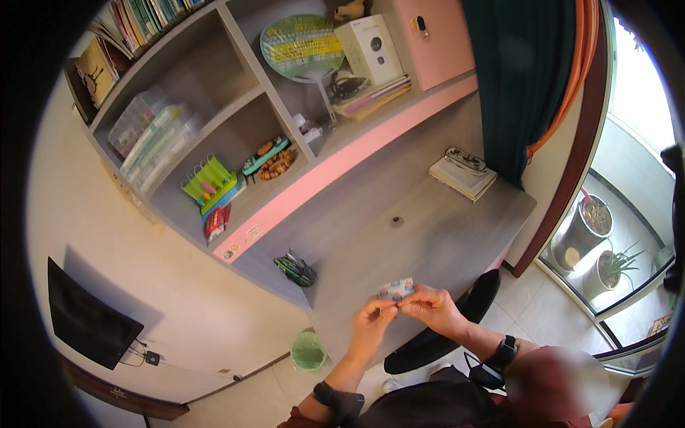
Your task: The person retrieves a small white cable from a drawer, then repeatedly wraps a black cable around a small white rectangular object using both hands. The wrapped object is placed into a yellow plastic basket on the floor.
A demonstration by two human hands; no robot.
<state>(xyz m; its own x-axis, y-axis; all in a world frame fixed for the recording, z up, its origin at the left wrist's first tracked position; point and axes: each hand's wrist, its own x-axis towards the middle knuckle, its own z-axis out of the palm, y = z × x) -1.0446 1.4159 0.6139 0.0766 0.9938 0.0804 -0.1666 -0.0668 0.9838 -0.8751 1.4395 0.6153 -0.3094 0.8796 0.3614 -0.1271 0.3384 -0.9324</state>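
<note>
Both hands meet over the near edge of a grey desk (369, 257). Between their fingertips is a small white packet (397, 289) with blue and orange marks, too small to identify further. My left hand (373, 319) pinches its lower left edge between thumb and fingers. My right hand (432, 307) grips the lower right side, its thumb close to the left thumb. The fingers hide the packet's lower edge. Dark straps circle both wrists.
A mesh pen holder (297, 270) stands at the desk's left, books (463, 176) under a glasses case at the far right. A black chair (428, 348) is tucked against the front edge. Below left sits a green-lined bin (309, 351). Shelves with a pink edge (342, 156) overhang the desk.
</note>
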